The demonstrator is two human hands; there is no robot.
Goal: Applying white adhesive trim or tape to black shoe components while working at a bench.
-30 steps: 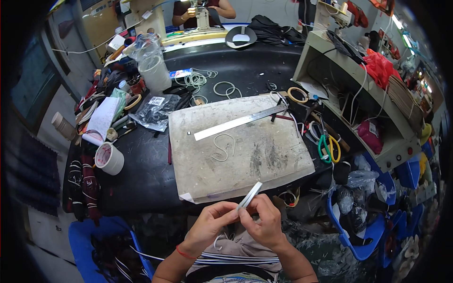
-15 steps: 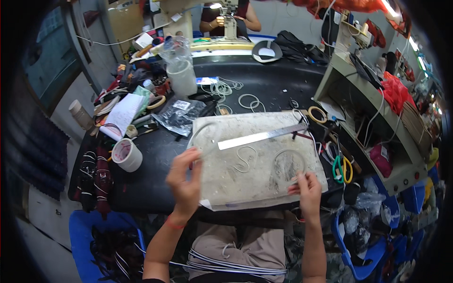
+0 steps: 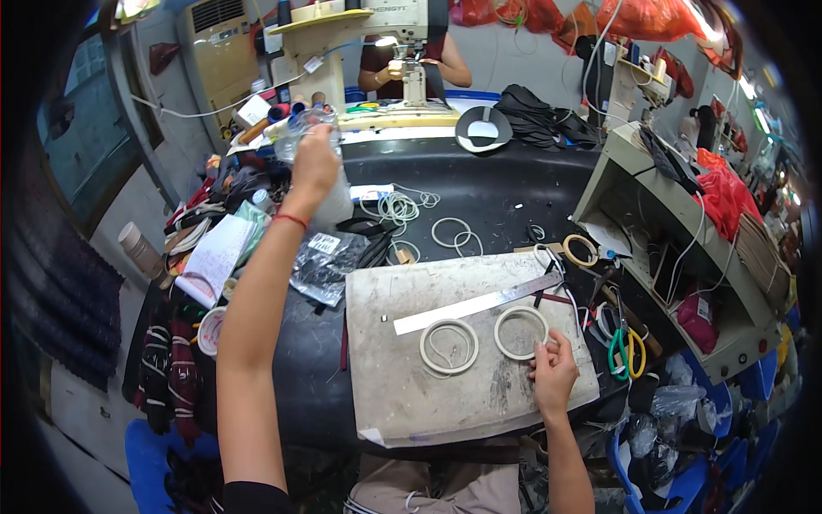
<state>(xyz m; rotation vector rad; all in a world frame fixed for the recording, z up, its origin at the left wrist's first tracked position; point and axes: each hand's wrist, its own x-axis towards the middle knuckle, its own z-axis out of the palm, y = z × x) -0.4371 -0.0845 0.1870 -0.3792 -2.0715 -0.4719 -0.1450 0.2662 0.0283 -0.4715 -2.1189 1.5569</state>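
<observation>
My left hand (image 3: 315, 163) reaches far out, its fingers closed at the clear plastic bag (image 3: 295, 146) in the mouth of a translucent tub (image 3: 339, 204); my arm hides part of both. With thumb and fingertips my right hand (image 3: 555, 373) pinches the lower right edge of a pale ring (image 3: 499, 322) over the worn whitish board (image 3: 385, 377). A second pale ring (image 3: 424, 349) lies on the board to its left, around part of a loose thin cord (image 3: 445, 360). Beyond the rings, a steel ruler (image 3: 462, 307) lies slantwise.
Cord loops (image 3: 398, 207) and a packaged black item (image 3: 324, 265) lie beyond the board. Scissors with green and yellow handles (image 3: 618, 353) are at the right, near a tan tape roll (image 3: 580, 250). A person (image 3: 449, 70) works at a sewing machine (image 3: 414, 86) opposite.
My left hand has moved from the board's left edge up to the plastic bag. The second ring now lies over the cord. The view has tilted upward.
</observation>
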